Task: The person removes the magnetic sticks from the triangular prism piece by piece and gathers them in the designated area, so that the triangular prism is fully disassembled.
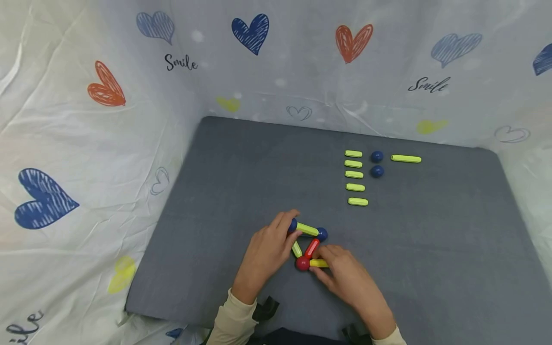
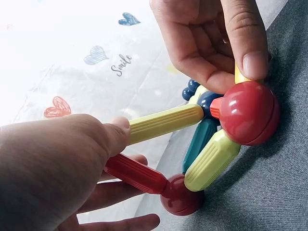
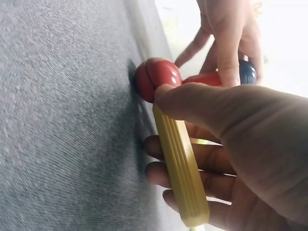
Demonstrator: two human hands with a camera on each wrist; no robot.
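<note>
A frame of magnetic rods and balls stands on the mat between both hands. My left hand (image 1: 266, 251) grips its upper left corner, at a dark blue ball (image 1: 293, 225) joined to a yellow-green rod (image 1: 307, 229). Another blue ball (image 1: 322, 234) caps that rod's far end. With thumb and fingers, my right hand (image 1: 350, 280) pinches a yellow rod (image 3: 179, 166), whose end meets a red ball (image 3: 159, 79) low on the mat. In the left wrist view, a lime rod (image 2: 211, 161) links this ball to a second red ball (image 2: 182, 195); a teal rod (image 2: 198, 142) rises behind.
Further back on the grey mat (image 1: 258, 163), several short yellow-green rods (image 1: 354, 175) lie in a column. Beside them sit two loose blue balls (image 1: 377, 164) and a longer yellow-green rod (image 1: 406, 158). A heart-printed cloth (image 1: 276, 62) hangs behind and on the left.
</note>
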